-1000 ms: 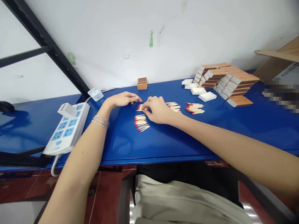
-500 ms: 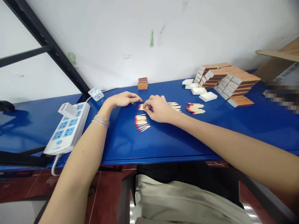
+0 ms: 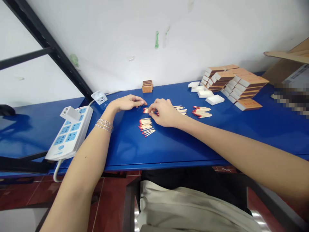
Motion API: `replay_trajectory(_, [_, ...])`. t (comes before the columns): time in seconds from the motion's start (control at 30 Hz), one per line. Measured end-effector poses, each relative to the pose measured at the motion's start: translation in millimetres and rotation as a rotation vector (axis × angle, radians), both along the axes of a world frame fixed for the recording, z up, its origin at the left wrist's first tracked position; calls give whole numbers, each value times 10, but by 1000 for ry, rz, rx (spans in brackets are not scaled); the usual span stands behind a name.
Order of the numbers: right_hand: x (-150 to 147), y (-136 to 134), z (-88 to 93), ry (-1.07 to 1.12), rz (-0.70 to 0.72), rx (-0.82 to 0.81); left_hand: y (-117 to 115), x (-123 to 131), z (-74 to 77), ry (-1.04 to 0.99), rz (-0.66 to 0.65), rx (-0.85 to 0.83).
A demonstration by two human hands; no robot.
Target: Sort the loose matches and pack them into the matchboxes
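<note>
My left hand (image 3: 126, 103) rests palm down on the blue table (image 3: 169, 141), fingers together and pointing right, their tips close to a small bunch of red-tipped matches (image 3: 145, 110). My right hand (image 3: 163, 112) is curled over the same bunch, thumb and forefinger pinched on those matches. A second pile of matches (image 3: 146, 126) lies just in front of my hands. More matches (image 3: 181, 109) show behind my right hand, and another pile of matches (image 3: 201, 111) lies further right.
A white and blue power strip (image 3: 70, 132) lies at the left with a plug in it. Stacked matchboxes (image 3: 238, 85) and white inner trays (image 3: 210, 96) stand at the back right. A small matchbox stack (image 3: 147, 86) is by the wall. A cardboard box (image 3: 289, 61) is far right.
Almost nothing differs: my right hand's fingers shifted slightly on the bunch of matches. My left hand stayed where it was.
</note>
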State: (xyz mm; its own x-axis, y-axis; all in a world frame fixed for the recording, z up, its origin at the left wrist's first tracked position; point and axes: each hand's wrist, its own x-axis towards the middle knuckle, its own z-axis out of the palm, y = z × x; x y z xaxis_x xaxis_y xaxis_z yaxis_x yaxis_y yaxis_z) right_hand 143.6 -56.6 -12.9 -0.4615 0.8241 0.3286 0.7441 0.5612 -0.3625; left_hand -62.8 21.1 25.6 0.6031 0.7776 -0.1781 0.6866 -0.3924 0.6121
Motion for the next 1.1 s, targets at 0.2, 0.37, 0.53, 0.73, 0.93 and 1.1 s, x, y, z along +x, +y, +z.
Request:
replay_trajectory(0.2, [-1,39,-38,-55,-11,26,-1,0,2,4,10,-9])
replay_trajectory(0.37, [-5,44,-48,-31,-3,43,-3,3,2,-6,1,-9])
replay_trajectory(0.53, [-13,37,-47,-57,-2,40,-18,10,11,7,9,-7])
replay_trajectory(0.73, [-12,-8,-11,-14,80,5,-24,9,20,3,3,-10])
replay_trajectory(0.93, [30,61,-20,-44,-1,38,-26,9,15,-5,8,-7])
replay_trajectory(1.1, [17,57,-27,-79,2,35,-21,9,13,-3,11,-14])
